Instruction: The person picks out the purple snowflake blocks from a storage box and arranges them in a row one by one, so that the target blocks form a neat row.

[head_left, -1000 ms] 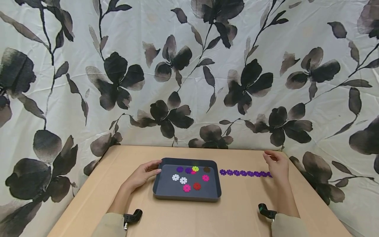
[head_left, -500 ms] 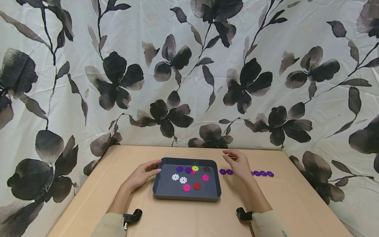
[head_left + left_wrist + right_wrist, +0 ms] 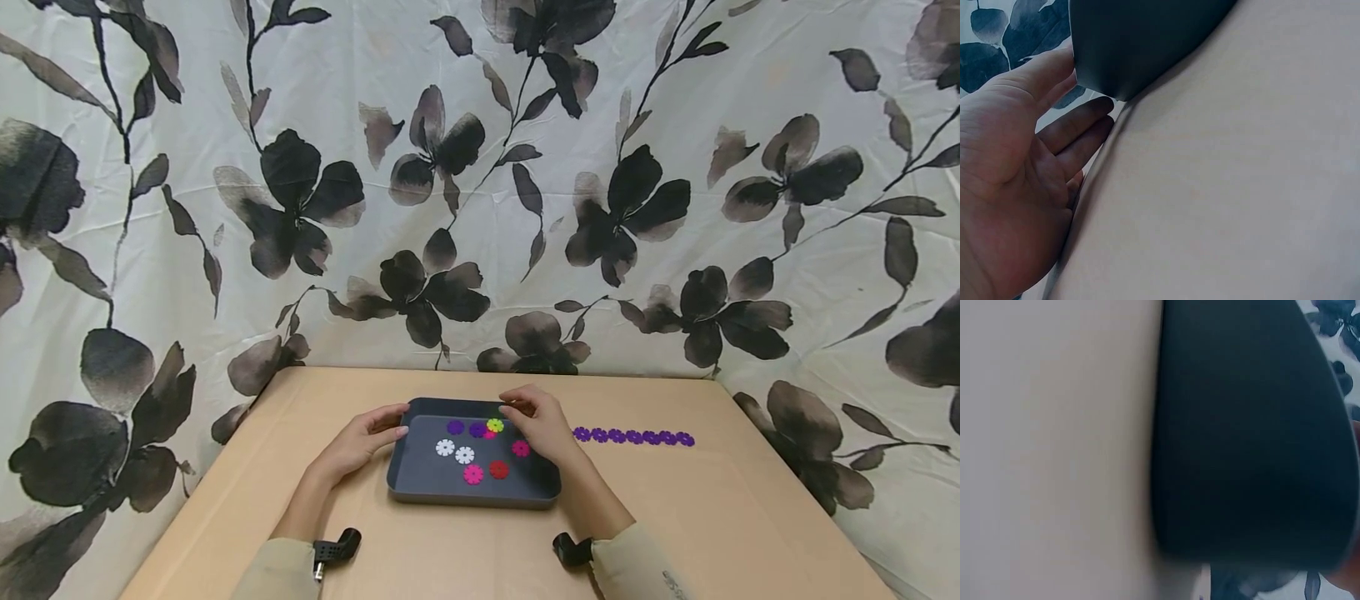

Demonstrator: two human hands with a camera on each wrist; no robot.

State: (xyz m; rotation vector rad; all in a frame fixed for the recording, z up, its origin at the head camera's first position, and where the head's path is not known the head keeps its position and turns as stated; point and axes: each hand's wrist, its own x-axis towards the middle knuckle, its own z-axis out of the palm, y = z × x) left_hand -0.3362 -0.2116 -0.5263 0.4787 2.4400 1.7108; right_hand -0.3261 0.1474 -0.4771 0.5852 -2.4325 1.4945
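Note:
A dark grey tray (image 3: 480, 492) lies on the table with several small flower-shaped discs in it. Inside are white discs (image 3: 454, 451), purple discs (image 3: 467, 428), a yellow-green disc (image 3: 495, 425), pink discs (image 3: 473, 474) and a red disc (image 3: 498, 470). My left hand (image 3: 358, 443) touches the tray's left edge with relaxed fingers; the left wrist view shows the thumb against the tray wall (image 3: 1141, 44). Over the tray's right side hovers my right hand (image 3: 546, 427), fingers loosely bent, nothing visible between them. It hides part of the tray.
A row of purple flower discs (image 3: 634, 437) extends rightward beyond the tray on the wooden table (image 3: 450, 550), its left end hidden by my right hand. A floral curtain (image 3: 525, 208) hangs behind the table's far edge.
My right hand has moved left from the far end of the purple row to above the tray, covering the brown disc. The left hand and tray have stayed put.

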